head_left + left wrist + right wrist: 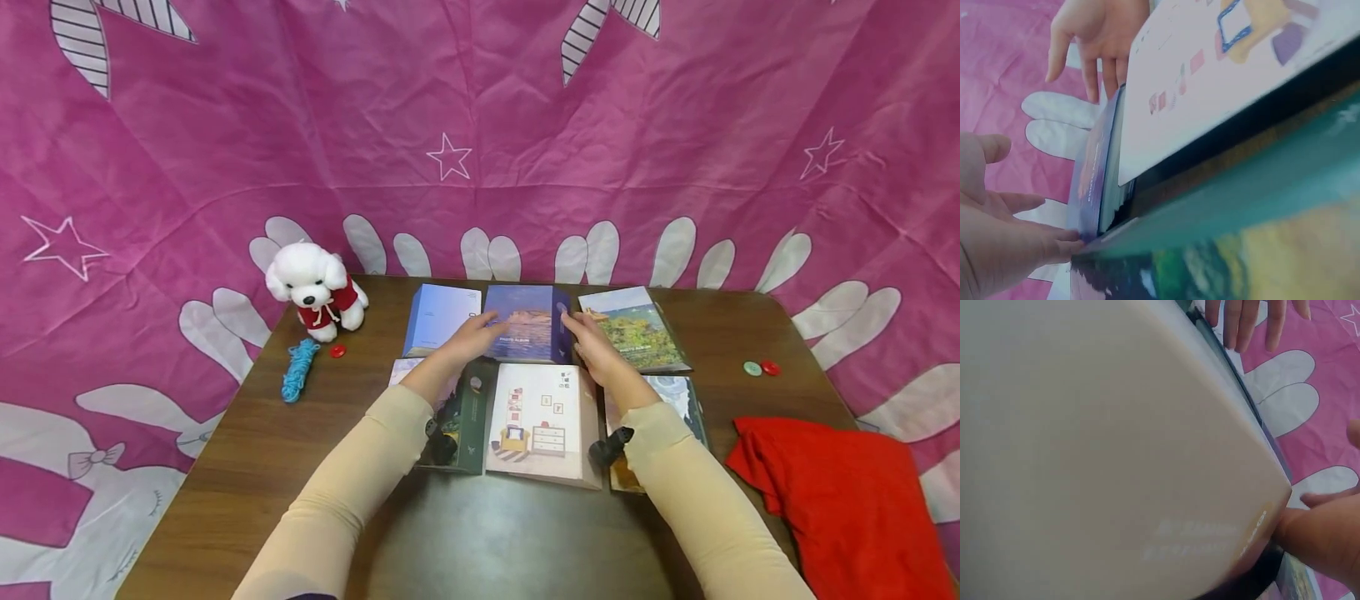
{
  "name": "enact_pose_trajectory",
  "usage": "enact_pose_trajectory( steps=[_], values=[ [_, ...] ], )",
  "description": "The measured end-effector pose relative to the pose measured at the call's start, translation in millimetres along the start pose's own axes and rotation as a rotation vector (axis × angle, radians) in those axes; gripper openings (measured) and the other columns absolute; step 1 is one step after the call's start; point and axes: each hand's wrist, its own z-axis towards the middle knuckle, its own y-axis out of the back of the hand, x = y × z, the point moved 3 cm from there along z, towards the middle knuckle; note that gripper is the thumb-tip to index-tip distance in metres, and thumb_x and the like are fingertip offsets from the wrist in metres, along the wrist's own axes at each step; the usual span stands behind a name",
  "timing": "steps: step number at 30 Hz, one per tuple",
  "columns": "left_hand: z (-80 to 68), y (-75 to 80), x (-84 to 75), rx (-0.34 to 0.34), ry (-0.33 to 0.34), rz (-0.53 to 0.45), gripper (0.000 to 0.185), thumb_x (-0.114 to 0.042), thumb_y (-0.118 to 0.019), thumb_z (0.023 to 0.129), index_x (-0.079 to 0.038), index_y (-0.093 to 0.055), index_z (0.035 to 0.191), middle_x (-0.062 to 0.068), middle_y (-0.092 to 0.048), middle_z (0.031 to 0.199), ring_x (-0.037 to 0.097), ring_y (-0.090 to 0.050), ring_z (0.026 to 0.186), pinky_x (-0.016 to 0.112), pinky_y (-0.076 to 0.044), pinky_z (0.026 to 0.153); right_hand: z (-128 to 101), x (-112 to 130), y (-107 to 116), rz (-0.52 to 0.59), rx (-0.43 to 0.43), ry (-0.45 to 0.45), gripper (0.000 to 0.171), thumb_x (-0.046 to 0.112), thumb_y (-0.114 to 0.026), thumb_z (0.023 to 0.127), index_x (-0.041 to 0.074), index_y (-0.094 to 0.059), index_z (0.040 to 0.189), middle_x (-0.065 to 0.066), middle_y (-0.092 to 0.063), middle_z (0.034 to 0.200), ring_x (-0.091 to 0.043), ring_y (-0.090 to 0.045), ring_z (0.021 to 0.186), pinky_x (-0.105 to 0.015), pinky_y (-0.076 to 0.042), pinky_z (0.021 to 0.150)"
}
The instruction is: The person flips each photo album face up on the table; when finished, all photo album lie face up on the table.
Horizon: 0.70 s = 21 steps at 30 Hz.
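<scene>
Just hands (480,335) (both) — on blue booklet (527,321)

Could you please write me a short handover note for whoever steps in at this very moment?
Left hand: open, fingers flat on the left edge of the dark blue book.
Right hand: open, fingers at the same book's right edge.
Books: six lie in two rows on the table; the blue one is middle of the far row, the cream room-picture book is nearest.
Done: books lie side by side.
Left: the blue book is not gripped or lifted.
</scene>
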Motion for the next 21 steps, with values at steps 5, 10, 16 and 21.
enact_pose_trajectory(
  steps=[5,10,16,21],
  values=[
    [7.2,-1.6,-2.9,-0.021,0.068,-0.01,0.075,-0.049,-0.049,0.103,-0.006,-0.026,0.16,0.014,-0.026,0.165,0.036,-0.02,0.152,0.059,-0.017,0.121,-0.2,0.4,-0.4,0.075,0.008,0.011,0.074,0.04,-0.043,0.108,0.005,-0.008,0.163,-0.012,-0.004,0.17,-0.026,-0.005,0.156,-0.039,-0.014,0.125],
    [13.0,-6.3,-1.4,-0.038,0.069,-0.026,0.075,-0.05,-0.052,0.101,-0.004,-0.035,0.157,0.015,-0.033,0.162,0.036,-0.025,0.151,0.059,-0.018,0.121,1.3,-4.8,8.0,0.21,-0.06,-0.015,0.071,0.036,-0.045,0.108,0.006,-0.011,0.163,-0.013,-0.012,0.169,-0.025,-0.013,0.155,-0.038,-0.018,0.124],
    [17.5,-11.0,-0.1,-0.051,0.035,-0.143,0.062,-0.043,-0.056,0.1,-0.005,-0.05,0.148,0.014,-0.042,0.156,0.035,-0.031,0.148,0.054,-0.023,0.12,3.7,-6.4,16.3,0.317,-0.111,-0.026,0.066,0.035,-0.046,0.108,0.002,-0.021,0.16,-0.014,-0.019,0.167,-0.025,-0.019,0.154,-0.036,-0.021,0.123],
    [19.2,-21.2,-3.6,-0.085,0.011,-0.202,0.055,-0.04,-0.06,0.099,-0.005,-0.058,0.141,0.013,-0.051,0.15,0.033,-0.038,0.144,0.051,-0.027,0.119,4.3,-2.8,16.4,0.33,-0.153,-0.029,0.062,0.032,-0.047,0.108,0.0,-0.028,0.158,-0.014,-0.026,0.165,-0.024,-0.027,0.15,-0.033,-0.028,0.12]
  ],
)
